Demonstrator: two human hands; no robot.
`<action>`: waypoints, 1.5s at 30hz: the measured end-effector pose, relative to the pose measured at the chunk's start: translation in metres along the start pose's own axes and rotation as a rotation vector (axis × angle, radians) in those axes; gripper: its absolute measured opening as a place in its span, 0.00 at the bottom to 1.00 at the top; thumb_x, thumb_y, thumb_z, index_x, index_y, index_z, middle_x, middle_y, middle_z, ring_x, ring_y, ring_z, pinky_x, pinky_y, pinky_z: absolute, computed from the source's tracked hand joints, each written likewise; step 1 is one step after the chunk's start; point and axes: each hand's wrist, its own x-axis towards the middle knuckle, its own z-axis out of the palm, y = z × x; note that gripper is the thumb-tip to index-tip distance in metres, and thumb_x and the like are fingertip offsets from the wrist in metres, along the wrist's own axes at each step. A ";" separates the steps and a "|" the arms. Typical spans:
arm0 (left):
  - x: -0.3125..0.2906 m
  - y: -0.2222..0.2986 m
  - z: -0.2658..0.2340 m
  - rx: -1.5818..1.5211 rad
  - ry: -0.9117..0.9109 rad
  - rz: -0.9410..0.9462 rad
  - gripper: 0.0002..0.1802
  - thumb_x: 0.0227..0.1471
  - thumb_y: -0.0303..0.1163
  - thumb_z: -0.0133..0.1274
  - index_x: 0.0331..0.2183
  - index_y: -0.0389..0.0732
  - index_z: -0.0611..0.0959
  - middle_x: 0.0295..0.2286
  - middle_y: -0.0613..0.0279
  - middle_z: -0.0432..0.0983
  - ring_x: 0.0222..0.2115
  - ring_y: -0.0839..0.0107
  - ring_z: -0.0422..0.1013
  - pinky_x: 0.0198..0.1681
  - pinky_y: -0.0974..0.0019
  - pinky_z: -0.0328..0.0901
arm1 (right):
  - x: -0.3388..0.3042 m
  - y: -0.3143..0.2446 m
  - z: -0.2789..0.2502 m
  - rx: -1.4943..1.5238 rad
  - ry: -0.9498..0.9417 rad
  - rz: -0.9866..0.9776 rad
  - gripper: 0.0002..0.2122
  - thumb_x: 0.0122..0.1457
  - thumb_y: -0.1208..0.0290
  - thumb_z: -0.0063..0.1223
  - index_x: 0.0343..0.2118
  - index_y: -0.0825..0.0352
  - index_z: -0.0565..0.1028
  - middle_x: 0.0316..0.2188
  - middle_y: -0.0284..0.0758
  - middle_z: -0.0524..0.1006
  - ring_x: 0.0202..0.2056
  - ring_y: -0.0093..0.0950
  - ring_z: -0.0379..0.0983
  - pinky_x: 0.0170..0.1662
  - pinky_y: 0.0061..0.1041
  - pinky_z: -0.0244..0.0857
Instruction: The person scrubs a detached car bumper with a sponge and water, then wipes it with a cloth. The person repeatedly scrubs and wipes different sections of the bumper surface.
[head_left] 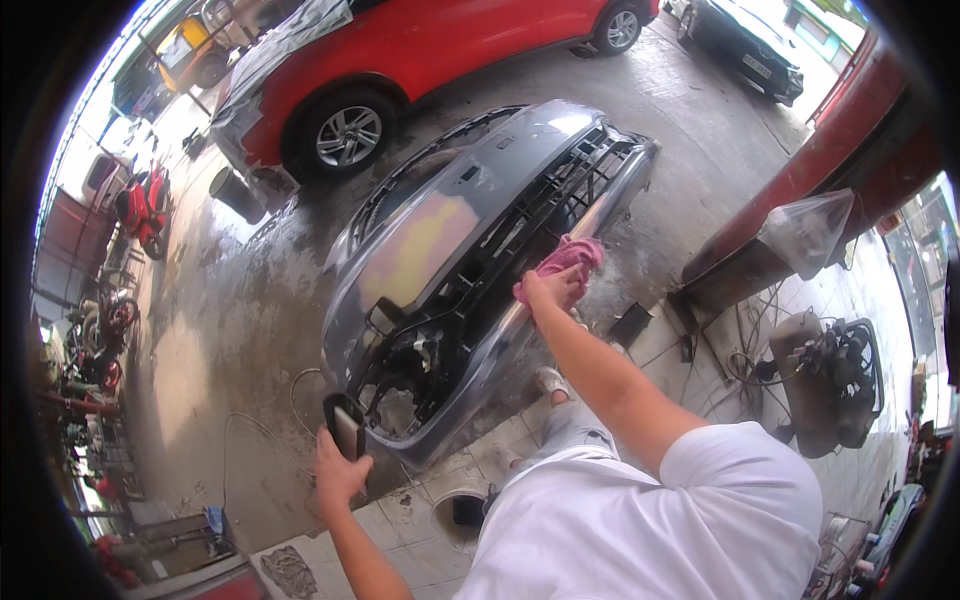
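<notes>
A grey car bumper (492, 196) lies across the floor in front of me, with a yellow and pinkish patch on its painted face and black grille parts along its near side. My right hand (556, 288) is closed on a crumpled pink cloth (577, 256), which rests against the bumper's near edge. Off the bumper's near left end, my left hand (342, 474) grips a sanding block (346, 430), dark with a paler flat side. The fingers on its far side are partly hidden.
Beyond the bumper stands a red car (450, 45) partly masked with sheeting. To the right are a red post (800, 190), a plastic bag (810, 225) and a compressor (825, 385) with loose hoses. A bucket (455, 515) sits by my legs; a dark bin (236, 193) stands left.
</notes>
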 end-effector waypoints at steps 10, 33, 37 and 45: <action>-0.270 -0.260 0.267 -0.222 -0.344 -0.615 0.60 0.28 0.33 0.72 0.64 0.32 0.63 0.55 0.35 0.72 0.57 0.41 0.70 0.61 0.49 0.67 | -0.077 0.088 0.056 -0.123 0.065 -0.178 0.51 0.60 0.51 0.53 0.75 0.67 0.32 0.66 0.69 0.54 0.67 0.62 0.56 0.69 0.48 0.55; 0.119 -0.053 0.076 -0.989 0.454 -0.162 0.42 0.65 0.44 0.58 0.69 0.35 0.60 0.59 0.46 0.70 0.58 0.57 0.71 0.59 0.59 0.67 | -0.268 -0.053 0.111 0.088 -1.081 -0.855 0.19 0.62 0.63 0.61 0.52 0.69 0.78 0.48 0.46 0.80 0.48 0.38 0.78 0.52 0.34 0.71; 0.137 -0.028 0.148 -0.804 0.524 -0.292 0.43 0.65 0.51 0.55 0.68 0.35 0.62 0.62 0.42 0.68 0.61 0.53 0.69 0.61 0.57 0.64 | -0.262 -0.031 0.165 0.126 -0.862 -1.511 0.22 0.56 0.68 0.61 0.53 0.67 0.75 0.54 0.51 0.74 0.55 0.51 0.71 0.59 0.44 0.67; 0.102 0.125 0.246 -0.589 0.325 -0.410 0.42 0.70 0.51 0.45 0.71 0.33 0.54 0.68 0.32 0.53 0.68 0.44 0.56 0.68 0.52 0.55 | -0.194 -0.007 0.301 -0.926 -0.996 -2.051 0.28 0.63 0.44 0.50 0.63 0.50 0.75 0.73 0.41 0.60 0.75 0.46 0.46 0.75 0.55 0.27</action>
